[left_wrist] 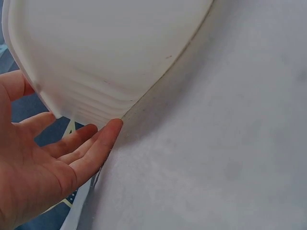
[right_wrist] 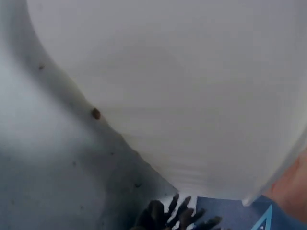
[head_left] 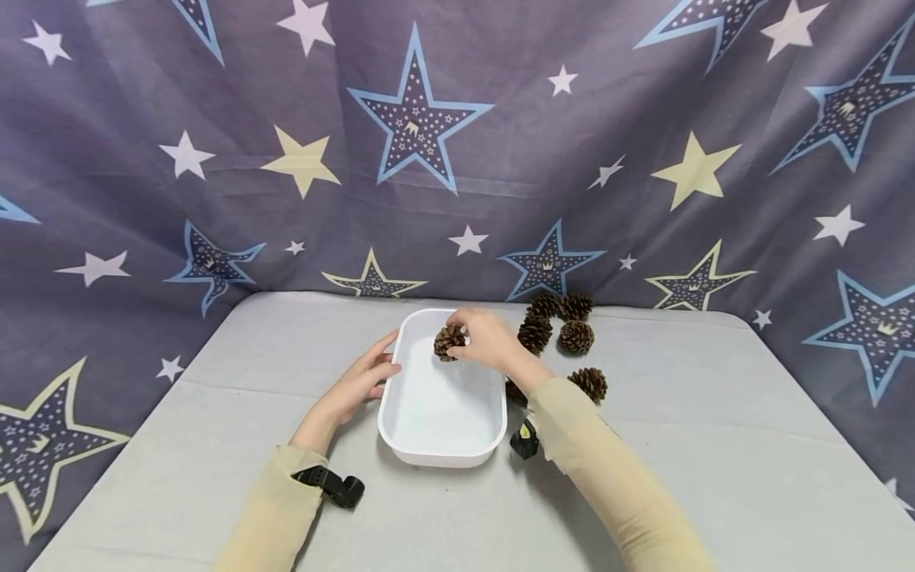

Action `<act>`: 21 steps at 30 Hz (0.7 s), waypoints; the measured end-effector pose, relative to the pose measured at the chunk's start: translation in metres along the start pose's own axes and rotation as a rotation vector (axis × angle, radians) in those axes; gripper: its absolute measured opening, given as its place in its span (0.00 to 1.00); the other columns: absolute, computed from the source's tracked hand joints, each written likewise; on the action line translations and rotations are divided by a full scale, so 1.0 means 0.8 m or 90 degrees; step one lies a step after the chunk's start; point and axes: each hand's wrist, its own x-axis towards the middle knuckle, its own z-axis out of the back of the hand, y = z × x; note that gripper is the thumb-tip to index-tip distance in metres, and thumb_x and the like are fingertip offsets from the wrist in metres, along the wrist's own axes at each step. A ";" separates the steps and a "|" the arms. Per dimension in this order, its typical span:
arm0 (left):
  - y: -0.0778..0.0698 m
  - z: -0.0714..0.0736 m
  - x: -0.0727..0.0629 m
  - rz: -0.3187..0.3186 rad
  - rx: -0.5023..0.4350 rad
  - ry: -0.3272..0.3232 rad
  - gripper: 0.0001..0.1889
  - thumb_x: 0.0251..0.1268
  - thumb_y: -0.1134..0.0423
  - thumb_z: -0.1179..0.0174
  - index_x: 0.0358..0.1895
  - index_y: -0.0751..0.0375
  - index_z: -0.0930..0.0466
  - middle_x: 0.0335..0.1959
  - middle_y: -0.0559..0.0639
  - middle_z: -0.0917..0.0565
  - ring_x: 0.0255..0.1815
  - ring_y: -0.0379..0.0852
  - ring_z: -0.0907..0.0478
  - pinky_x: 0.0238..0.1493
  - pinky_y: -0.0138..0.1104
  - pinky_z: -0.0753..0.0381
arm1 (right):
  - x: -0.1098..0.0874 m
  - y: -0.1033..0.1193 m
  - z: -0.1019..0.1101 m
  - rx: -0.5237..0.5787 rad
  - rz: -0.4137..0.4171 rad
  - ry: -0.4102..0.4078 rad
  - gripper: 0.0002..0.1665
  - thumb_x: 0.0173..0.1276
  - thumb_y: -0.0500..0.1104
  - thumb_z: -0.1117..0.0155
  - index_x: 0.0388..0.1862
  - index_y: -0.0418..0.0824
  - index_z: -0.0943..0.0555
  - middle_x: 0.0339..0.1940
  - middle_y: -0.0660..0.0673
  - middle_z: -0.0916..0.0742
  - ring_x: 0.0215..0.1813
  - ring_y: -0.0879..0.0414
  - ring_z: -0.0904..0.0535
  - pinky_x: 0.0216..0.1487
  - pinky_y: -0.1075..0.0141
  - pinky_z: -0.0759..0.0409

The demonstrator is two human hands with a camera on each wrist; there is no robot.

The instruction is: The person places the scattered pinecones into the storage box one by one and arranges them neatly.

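A white rectangular plastic tub (head_left: 442, 417) stands on the table in front of me. Over its far end my right hand (head_left: 488, 340) pinches a brown pine cone (head_left: 446, 343) between thumb and fingers. My left hand (head_left: 352, 388) is at the tub's left side, with its extended fingers against the outer wall. In the left wrist view the fingertips (left_wrist: 113, 125) touch the tub's wall (left_wrist: 96, 108) near its base. The right wrist view is mostly filled by the tub's outer side (right_wrist: 192, 120); the held cone is not seen there.
Several loose pine cones (head_left: 576, 338) lie to the right of the tub, some near the table's back edge. One cone (head_left: 589, 384) sits nearer, and another is partly hidden by the right forearm. A star-patterned cloth (head_left: 429, 230) hangs behind the grey-covered table (head_left: 715, 445).
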 end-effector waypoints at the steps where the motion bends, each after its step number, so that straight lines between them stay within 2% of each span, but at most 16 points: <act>1: 0.000 0.000 0.000 -0.002 0.000 0.002 0.34 0.65 0.60 0.51 0.72 0.42 0.55 0.62 0.64 0.36 0.54 0.56 0.28 0.47 0.41 0.20 | 0.001 0.000 -0.002 -0.002 0.002 0.003 0.27 0.52 0.50 0.31 0.52 0.44 0.23 0.49 0.48 0.18 0.44 0.56 0.22 0.45 0.64 0.22; 8: 0.002 0.001 0.001 -0.005 0.001 0.005 0.34 0.65 0.60 0.51 0.72 0.42 0.55 0.62 0.65 0.36 0.52 0.53 0.26 0.46 0.41 0.20 | 0.009 0.003 -0.012 -0.052 -0.005 0.020 0.26 0.55 0.53 0.34 0.53 0.47 0.23 0.50 0.50 0.18 0.49 0.55 0.23 0.53 0.60 0.25; 11: 0.004 0.002 0.002 -0.005 0.001 0.008 0.34 0.65 0.59 0.50 0.72 0.42 0.55 0.62 0.65 0.36 0.53 0.54 0.27 0.47 0.41 0.20 | 0.011 0.004 -0.015 -0.069 -0.003 0.010 0.26 0.56 0.54 0.34 0.53 0.47 0.23 0.51 0.50 0.18 0.51 0.53 0.23 0.56 0.59 0.27; 16: 0.005 0.002 0.002 -0.004 -0.001 0.009 0.34 0.66 0.58 0.50 0.72 0.41 0.55 0.63 0.64 0.37 0.56 0.55 0.29 0.48 0.41 0.20 | 0.014 0.004 -0.022 -0.100 -0.003 -0.014 0.26 0.57 0.55 0.35 0.53 0.49 0.24 0.53 0.49 0.19 0.52 0.53 0.23 0.56 0.59 0.26; 21: 0.004 0.002 0.003 -0.001 -0.005 0.007 0.33 0.66 0.59 0.51 0.72 0.40 0.54 0.62 0.64 0.36 0.53 0.55 0.28 0.47 0.41 0.20 | 0.017 0.003 -0.026 -0.109 -0.012 -0.020 0.27 0.58 0.56 0.36 0.55 0.49 0.25 0.53 0.48 0.20 0.51 0.52 0.22 0.54 0.58 0.25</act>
